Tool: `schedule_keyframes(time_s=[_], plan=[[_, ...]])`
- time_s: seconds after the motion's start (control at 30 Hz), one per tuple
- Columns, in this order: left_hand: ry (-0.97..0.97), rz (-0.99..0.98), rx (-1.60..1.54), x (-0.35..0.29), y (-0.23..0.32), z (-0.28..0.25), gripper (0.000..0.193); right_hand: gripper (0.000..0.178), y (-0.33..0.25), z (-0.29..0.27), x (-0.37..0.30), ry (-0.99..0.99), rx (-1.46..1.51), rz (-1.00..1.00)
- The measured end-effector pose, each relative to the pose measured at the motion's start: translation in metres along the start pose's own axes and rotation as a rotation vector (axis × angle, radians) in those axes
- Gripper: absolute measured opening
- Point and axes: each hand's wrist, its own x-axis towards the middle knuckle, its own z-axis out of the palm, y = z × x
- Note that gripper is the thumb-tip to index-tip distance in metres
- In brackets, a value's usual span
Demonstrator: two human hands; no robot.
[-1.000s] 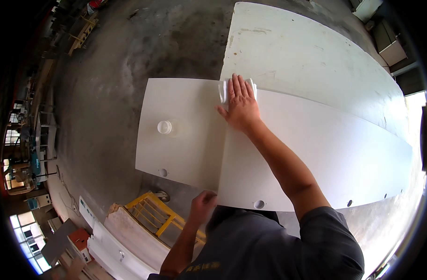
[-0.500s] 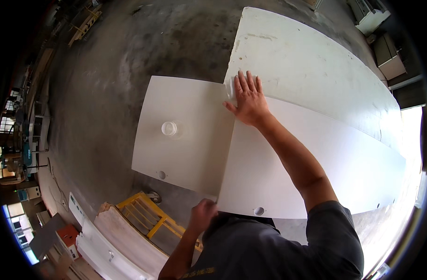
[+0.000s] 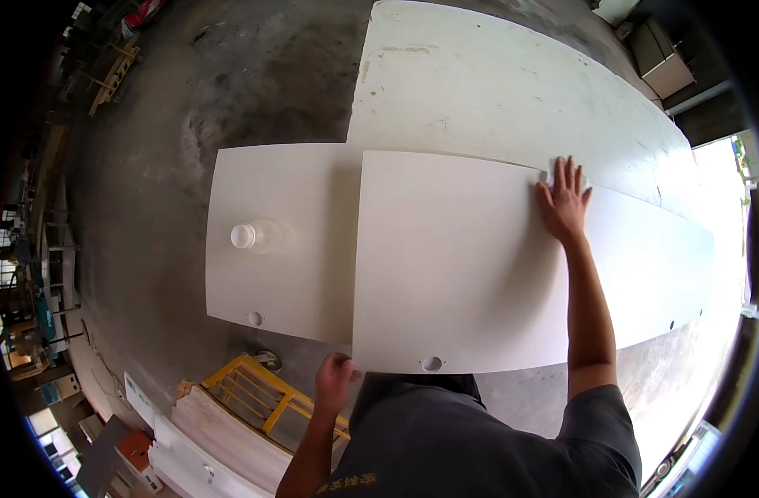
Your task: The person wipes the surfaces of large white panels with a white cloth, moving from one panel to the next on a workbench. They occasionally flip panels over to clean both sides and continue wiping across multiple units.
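A white panel (image 3: 446, 257) with a round hole near its front edge lies before me, overlapping a second white panel (image 3: 305, 199) at the left. My right hand (image 3: 567, 203) lies flat on the upper panel's far edge, fingers spread over a white cloth (image 3: 549, 176) that is mostly covered. At the near left corner of that panel, my left hand (image 3: 335, 375) is closed, its curled fingers touching the corner. A clear jar with a white lid (image 3: 243, 236) stands on the left panel, away from both hands.
Beneath the panels extends a larger pale, stained board (image 3: 479, 75). A yellow metal frame (image 3: 259, 390) and long pale boards (image 3: 222, 427) are at the lower left. Cabinets (image 3: 662, 58) stand at the far right. Concrete floor (image 3: 147, 232) lies to the left.
My right hand has slid the cloth rightward along the panel's far edge, away from its left corner. My left hand stays at the near left corner. The whole view has shifted.
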Motion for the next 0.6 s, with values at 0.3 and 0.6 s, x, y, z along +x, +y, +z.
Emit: schedule_keyframes(time_s=[0.3,0.6], plan=[[-0.095,0.058,-0.128,0.006,-0.008,0.000,0.019,0.084,-0.107,-0.003,-0.023,0.049,-0.020,-0.270],[-0.131,0.223,-0.044,-0.003,0.005,-0.040,0.028,0.095,-0.251,-0.044,-0.275,-0.321,0.283,-1.120]])
